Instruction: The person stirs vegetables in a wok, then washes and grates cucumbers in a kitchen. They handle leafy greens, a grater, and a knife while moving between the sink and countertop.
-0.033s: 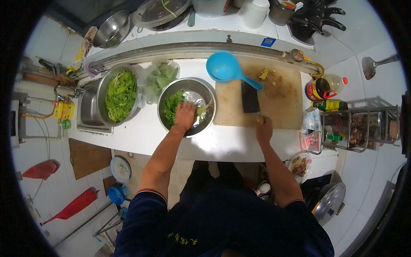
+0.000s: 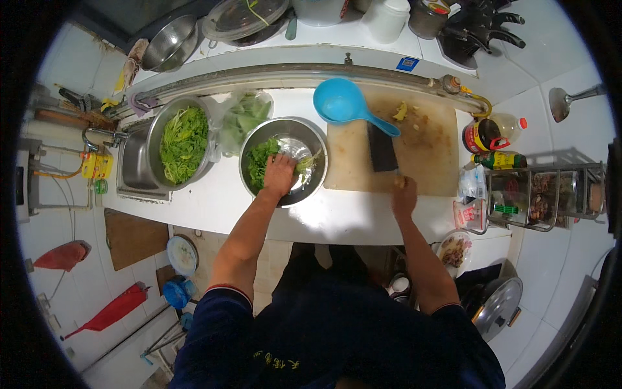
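My left hand is inside a steel bowl, closed around a bunch of leafy cilantro. Its leaves spread to the left of my fingers and pale stem ends show on the right. In my right hand is the handle of a dark-bladed cleaver, its blade over the wooden cutting board. Across the board's upper left lies a blue plastic ladle, its handle near the blade's far end. Small yellowish pieces, perhaps ginger, lie on the board.
At left, a large metal basin of greens rests partly over the sink. A plastic bag of greens sits behind the bowl. Bottles and a wire rack stand right of the board. A pipe runs behind the counter.
My right hand and the cleaver's handle have shifted slightly right, so the blade is more slanted. My left hand stays in the bowl on the cilantro.
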